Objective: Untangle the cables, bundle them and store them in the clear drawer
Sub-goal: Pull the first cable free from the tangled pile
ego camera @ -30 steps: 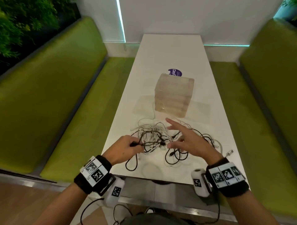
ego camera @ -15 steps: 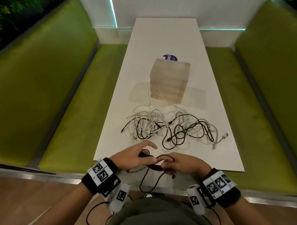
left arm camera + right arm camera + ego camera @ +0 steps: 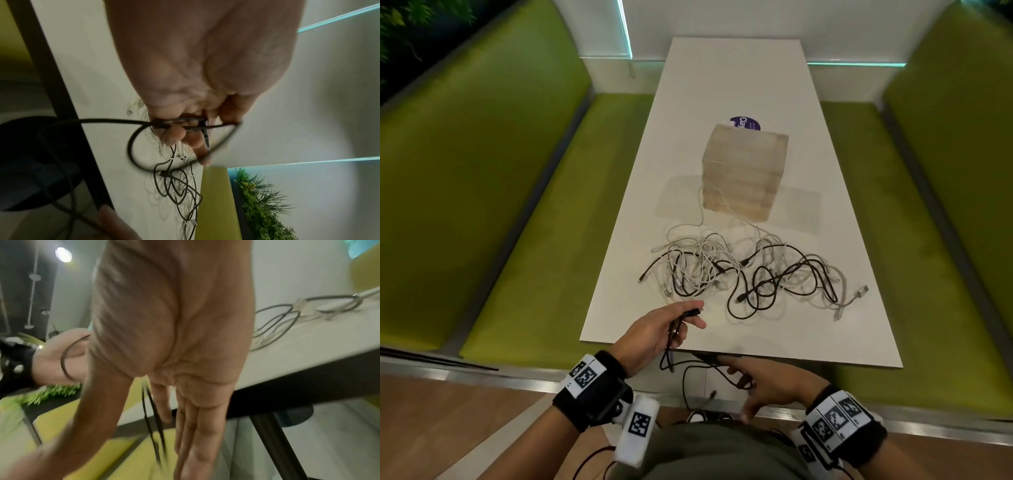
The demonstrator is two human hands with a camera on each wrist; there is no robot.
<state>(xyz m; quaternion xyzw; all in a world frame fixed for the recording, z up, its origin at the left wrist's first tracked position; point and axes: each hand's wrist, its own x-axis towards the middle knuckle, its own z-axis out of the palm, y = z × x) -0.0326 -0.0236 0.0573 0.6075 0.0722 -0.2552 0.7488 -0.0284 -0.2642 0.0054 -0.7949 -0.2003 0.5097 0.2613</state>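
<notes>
A black cable [image 3: 693, 311] is gripped in my left hand [image 3: 697, 317] just over the near edge of the white table [image 3: 808, 342], its plug sticking out past the fingers. In the left wrist view the curled fingers [image 3: 174, 134] hold a loop of it. The cable hangs below the table edge and runs past my right hand [image 3: 736, 387], whose fingers [image 3: 197, 426] are straight; the strand [image 3: 152, 418] passes between thumb and index. A tangle of white and black cables [image 3: 739, 274] lies mid-table. Behind it stands the clear drawer unit [image 3: 744, 171], shut.
Green benches [image 3: 500, 205] flank the table on both sides. A purple round sticker [image 3: 746, 122] lies behind the drawer unit. A white cable runs from the tangle up against the drawer front. A loose white plug [image 3: 861, 291] lies at the tangle's right.
Both hands drew one black cable out of the tangle toward me. My right hand dropped below the table edge and my left now holds the plug end over the edge.
</notes>
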